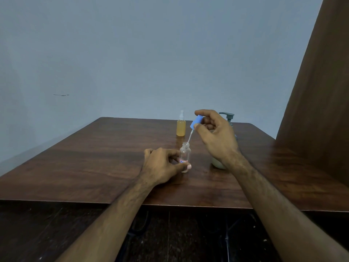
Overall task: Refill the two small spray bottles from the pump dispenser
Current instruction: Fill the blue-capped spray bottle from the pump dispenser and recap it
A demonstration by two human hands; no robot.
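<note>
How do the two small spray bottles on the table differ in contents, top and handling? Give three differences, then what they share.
The clear bottle looks empty; the amber bottle holds yellowish liquid. The clear bottle's neck is open, its blue spray top lifted out by the right hand; the amber bottle's sprayer is on. The left hand steadies the clear bottle; the amber one stands untouched. Both stand upright on the table.

Both bare forearms reach forward; the left hand [164, 165] rests low, fingers and thumb curled in a pinch, while the right hand [213, 133] is raised, fingertips pinching.
</note>
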